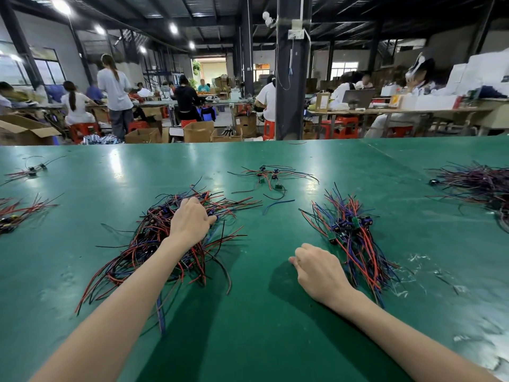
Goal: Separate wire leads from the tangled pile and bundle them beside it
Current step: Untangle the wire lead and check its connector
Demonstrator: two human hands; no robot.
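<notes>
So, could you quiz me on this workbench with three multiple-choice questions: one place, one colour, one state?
1. Where is the left hand? A on the tangled pile; B on a cardboard box; C raised overhead.
2. What colour is the table top? A white; B green; C yellow.
3. How do the wires by the right hand lie? A coiled on a spool; B packed in a bag; C roughly aligned in a bundle.
Answers: 1 A, the hand lies on those wires. 2 B, the surface is green throughout. 3 C, the leads lie roughly parallel.
</notes>
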